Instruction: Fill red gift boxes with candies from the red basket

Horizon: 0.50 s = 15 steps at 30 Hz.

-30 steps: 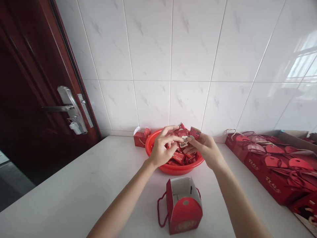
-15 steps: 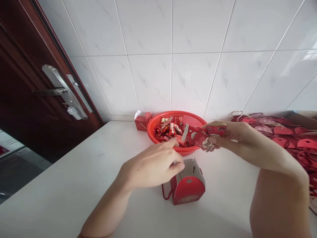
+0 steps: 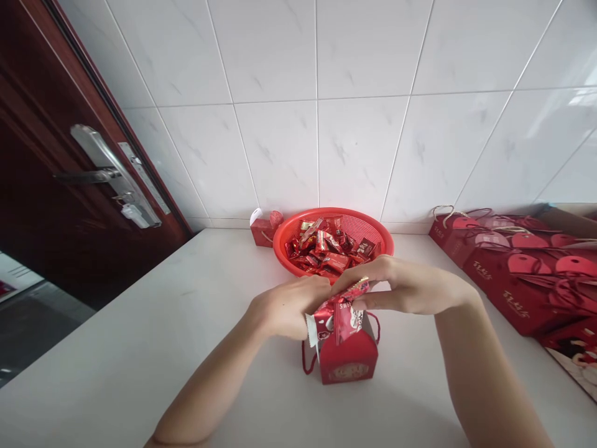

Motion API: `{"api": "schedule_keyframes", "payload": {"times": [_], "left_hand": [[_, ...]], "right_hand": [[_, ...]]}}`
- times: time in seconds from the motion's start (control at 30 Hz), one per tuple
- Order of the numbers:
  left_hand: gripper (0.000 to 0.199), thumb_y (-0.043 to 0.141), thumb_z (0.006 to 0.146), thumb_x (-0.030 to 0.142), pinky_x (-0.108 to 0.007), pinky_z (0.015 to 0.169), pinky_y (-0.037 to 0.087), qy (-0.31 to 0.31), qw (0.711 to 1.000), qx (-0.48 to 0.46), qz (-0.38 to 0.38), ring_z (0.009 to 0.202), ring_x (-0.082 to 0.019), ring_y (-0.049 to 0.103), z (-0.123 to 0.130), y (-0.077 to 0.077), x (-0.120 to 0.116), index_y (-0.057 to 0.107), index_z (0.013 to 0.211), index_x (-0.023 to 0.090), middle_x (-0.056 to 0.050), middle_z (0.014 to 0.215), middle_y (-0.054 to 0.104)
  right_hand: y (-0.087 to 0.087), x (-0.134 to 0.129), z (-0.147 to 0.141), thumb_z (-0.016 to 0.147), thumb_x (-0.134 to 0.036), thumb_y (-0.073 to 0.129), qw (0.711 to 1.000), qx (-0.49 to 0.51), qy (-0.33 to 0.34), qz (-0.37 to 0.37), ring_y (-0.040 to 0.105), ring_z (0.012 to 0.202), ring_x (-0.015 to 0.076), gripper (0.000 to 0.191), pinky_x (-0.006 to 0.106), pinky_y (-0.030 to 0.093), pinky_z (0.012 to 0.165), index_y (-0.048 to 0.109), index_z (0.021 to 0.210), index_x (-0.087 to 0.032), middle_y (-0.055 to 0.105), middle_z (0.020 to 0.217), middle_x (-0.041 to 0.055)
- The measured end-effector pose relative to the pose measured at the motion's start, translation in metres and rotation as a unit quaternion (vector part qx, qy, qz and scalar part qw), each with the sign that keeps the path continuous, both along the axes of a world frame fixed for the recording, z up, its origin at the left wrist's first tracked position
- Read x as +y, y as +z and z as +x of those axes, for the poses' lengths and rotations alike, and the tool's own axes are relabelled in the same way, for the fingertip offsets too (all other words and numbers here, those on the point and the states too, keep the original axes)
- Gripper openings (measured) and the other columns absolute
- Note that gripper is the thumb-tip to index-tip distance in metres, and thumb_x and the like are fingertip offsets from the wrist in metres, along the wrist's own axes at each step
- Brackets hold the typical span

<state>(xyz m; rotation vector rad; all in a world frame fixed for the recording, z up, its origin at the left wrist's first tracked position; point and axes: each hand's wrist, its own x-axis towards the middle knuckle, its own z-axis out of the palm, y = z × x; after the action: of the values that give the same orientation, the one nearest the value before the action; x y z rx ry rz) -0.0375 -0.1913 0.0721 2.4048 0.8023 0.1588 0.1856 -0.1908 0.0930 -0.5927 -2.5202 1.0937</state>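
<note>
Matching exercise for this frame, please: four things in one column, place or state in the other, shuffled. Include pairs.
Things:
1. right hand
2. red plastic basket
3. white key tag
4. red gift boxes

Place or state:
A. hanging at the door's lock plate
B. grouped at the right of the table
C. fingers on wrapped sweets
D. by the wall, holding a sweet pile

Pairs: 1-C, 2-D, 3-A, 4-B

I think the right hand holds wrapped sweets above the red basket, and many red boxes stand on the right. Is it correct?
Not quite: the head view shows the right hand holding wrapped sweets above the nearest red box, not the basket. Many red boxes do stand on the right.
</note>
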Motion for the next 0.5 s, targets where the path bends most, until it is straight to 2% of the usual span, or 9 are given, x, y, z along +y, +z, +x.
{"api": "schedule_keyframes", "payload": {"times": [0.13,0.3,0.43,0.5], "left_hand": [[0.014,0.064,0.067,0.014,-0.027,0.060,0.044,-0.011,1.000,-0.014,-0.014,0.066,-0.019,0.057,0.000,-0.003,0.007,0.060,0.078,0.021,0.000,0.075,0.064],[0.011,0.072,0.067,0.021,-0.026,0.062,0.045,0.023,1.000,0.007,-0.008,0.071,-0.020,0.063,0.008,-0.006,0.007,0.063,0.073,0.021,-0.001,0.082,0.068],[0.036,0.082,0.058,0.037,-0.025,0.062,0.044,0.075,0.996,0.042,0.033,0.079,-0.023,0.065,0.011,-0.010,0.005,0.069,0.090,0.025,-0.001,0.089,0.069],[0.050,0.085,0.053,0.043,-0.025,0.063,0.044,0.084,0.993,0.059,0.052,0.082,-0.024,0.066,0.012,-0.013,0.005,0.069,0.097,0.026,-0.001,0.091,0.069]], "right_hand": [[-0.003,0.005,-0.005,0.095,-0.023,0.057,0.999,-0.004,0.016,-0.030,0.069,0.096,0.0180,0.029,0.029,0.054,0.084,0.072,0.120,-0.021,0.074,0.111,0.0067],[-0.005,0.014,0.003,0.093,-0.026,0.061,0.998,-0.010,0.002,-0.054,0.069,0.096,0.0190,0.027,0.029,0.054,0.084,0.074,0.116,-0.020,0.075,0.111,0.0068],[-0.004,0.018,0.017,0.093,-0.023,0.058,0.999,-0.036,-0.011,-0.039,0.067,0.102,0.0192,0.032,0.029,0.052,0.088,0.071,0.122,-0.019,0.073,0.116,0.0070],[-0.004,0.017,0.023,0.093,-0.023,0.056,0.997,-0.064,-0.030,-0.036,0.067,0.098,0.0183,0.034,0.027,0.052,0.084,0.071,0.124,-0.021,0.074,0.113,0.0059]]}}
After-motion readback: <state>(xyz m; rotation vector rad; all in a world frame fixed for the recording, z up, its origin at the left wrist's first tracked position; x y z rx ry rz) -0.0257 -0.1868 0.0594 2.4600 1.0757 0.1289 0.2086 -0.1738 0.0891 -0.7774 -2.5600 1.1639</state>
